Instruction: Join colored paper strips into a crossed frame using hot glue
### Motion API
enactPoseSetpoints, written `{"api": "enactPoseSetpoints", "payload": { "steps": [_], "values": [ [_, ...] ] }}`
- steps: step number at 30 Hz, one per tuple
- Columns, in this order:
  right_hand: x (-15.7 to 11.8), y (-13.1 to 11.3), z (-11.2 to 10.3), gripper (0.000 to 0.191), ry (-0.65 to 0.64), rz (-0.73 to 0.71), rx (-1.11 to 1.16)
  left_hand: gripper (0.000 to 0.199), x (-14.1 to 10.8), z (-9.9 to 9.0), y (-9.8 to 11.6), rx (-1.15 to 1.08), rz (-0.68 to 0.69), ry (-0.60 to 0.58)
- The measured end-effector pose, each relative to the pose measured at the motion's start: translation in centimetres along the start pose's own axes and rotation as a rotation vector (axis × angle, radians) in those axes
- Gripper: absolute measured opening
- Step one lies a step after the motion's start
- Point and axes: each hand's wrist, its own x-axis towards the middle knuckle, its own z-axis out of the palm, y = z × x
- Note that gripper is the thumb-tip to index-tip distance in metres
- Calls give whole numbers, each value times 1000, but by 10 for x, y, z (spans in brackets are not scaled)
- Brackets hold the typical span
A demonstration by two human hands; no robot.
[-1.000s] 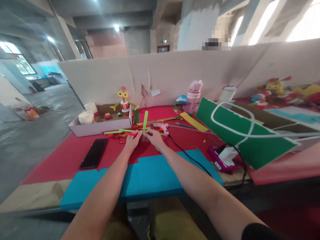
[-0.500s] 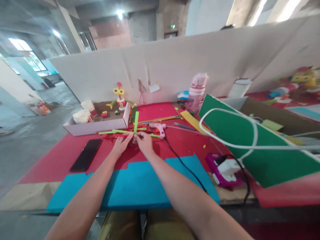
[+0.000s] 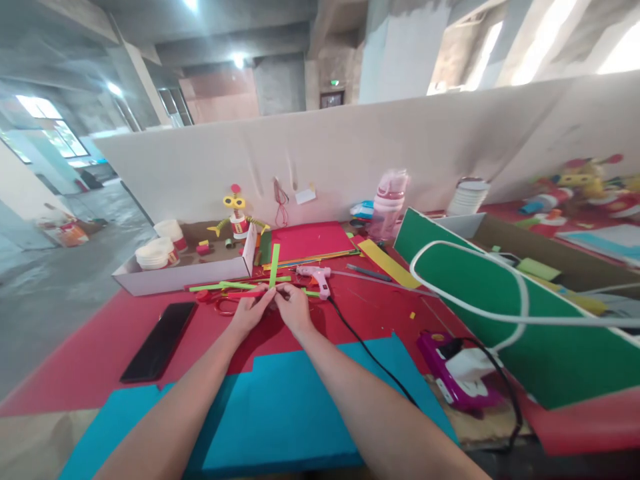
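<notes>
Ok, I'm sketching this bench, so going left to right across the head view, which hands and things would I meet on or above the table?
Black phone, left hand, upright lime-green strip, right hand, pink bottle, purple power strip.

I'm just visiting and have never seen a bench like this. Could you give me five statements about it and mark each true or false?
1. The left hand and right hand meet at the foot of a green strip. True.
2. The phone lies on the blue sheet. False: the phone lies on the red covering.
3. A black cable runs from the pink glue gun. True.
4. The pink bottle stands left of the yellow-eyed figure. False: the bottle is to its right.
5. The power strip is purple. True.
</notes>
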Motion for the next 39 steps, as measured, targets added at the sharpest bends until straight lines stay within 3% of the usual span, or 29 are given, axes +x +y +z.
{"api": "enactPoseSetpoints", "payload": {
  "steps": [5,14,17,22,31,39],
  "values": [
    [0,-2,-5,17,-24,63,74,29,1,2,1,10,32,-39],
    [-6,-13,-12,33,-9,146,174,36,5,0,-12,111,26,-6],
    [-7,-13,-11,35,-1,150,197,37,6,0,-15,43,5,-26],
    [-7,-13,-10,31,3,106,183,30,4,2,-15,-166,6,-19],
    [-5,-19,-17,28,18,123,88,28,1,2,-12,-232,-51,-20],
    [-9,-18,-13,25,15,134,139,26,-1,0,-8,-242,-77,10]
  ]
}}
